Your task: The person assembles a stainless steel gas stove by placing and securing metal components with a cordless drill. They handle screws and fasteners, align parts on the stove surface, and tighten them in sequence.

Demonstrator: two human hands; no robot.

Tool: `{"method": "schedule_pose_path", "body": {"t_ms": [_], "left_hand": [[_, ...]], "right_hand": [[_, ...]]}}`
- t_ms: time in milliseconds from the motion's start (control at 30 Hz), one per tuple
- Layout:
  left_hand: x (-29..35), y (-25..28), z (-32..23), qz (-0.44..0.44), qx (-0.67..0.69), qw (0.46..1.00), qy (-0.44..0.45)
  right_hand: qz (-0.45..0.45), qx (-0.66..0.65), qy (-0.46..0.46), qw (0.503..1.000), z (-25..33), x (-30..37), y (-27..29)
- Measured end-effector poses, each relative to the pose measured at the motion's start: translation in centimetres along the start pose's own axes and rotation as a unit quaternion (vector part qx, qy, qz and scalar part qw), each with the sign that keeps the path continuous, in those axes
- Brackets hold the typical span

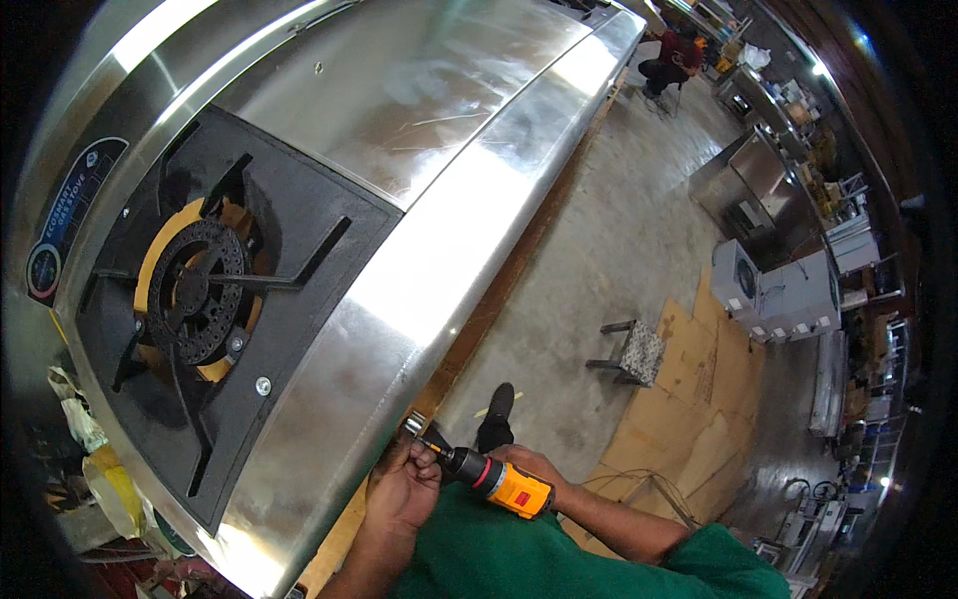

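Note:
My right hand grips a yellow-orange and black power drill held level at the stove's front edge. Its long bit points left. At the bit's tip, my left hand is closed with fingertips pinched; what they hold is too small to make out. Just above those fingers is a small shiny metal piece, under the rim of a stainless steel gas stove. On the stove's left part sits a black burner plate with a round cast burner and pan-support arms.
A small stool with a patterned seat stands on the concrete floor beside flattened cardboard. Grey metal cabinets and steel units line the right side. A crouching person is far off. Bags lie at the lower left.

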State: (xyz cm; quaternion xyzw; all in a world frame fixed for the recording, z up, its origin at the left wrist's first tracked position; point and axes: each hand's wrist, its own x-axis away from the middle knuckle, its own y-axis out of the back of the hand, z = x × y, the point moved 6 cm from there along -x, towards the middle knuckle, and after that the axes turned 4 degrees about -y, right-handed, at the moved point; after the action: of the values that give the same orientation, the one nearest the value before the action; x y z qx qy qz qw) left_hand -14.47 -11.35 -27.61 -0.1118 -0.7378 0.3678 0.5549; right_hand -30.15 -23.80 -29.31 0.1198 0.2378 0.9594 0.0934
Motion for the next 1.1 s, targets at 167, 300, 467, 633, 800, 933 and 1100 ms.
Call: {"method": "schedule_pose_path", "body": {"t_ms": [167,300,467,633,800,933,1100], "left_hand": [[-0.8,1.0,-0.5,0.086,-0.144,0.986,-0.006],[-2.1,2.8,-1.7,0.005,-0.382,0.924,-0.003],[-3.0,1.5,-1.3,0.094,-0.280,0.955,-0.023],[-3.5,1.1,-0.8,0.159,-0.216,0.957,-0.111],[-3.1,1.6,-1.8,0.130,-0.251,0.951,-0.126],[-2.4,1.2,-2.8,0.091,-0.292,0.941,-0.142],[-2.7,0.8,-2.8,0.142,-0.261,0.952,-0.070]], "right_hand": [[-0.019,-0.028,0.017,0.999,-0.4,0.2,-0.1],[0.043,-0.003,-0.060,0.997,1.1,-0.8,0.2],[-0.043,-0.020,-0.008,0.999,1.4,-1.0,0.7],[-0.025,-0.076,0.036,0.996,2.3,-0.9,1.5],[0.077,-0.058,-0.020,0.995,-0.6,-1.1,-1.3],[-0.006,-0.134,0.072,0.988,0.6,-0.2,0.2],[0.065,-0.162,0.040,0.984,0.8,-0.5,0.8]]}}
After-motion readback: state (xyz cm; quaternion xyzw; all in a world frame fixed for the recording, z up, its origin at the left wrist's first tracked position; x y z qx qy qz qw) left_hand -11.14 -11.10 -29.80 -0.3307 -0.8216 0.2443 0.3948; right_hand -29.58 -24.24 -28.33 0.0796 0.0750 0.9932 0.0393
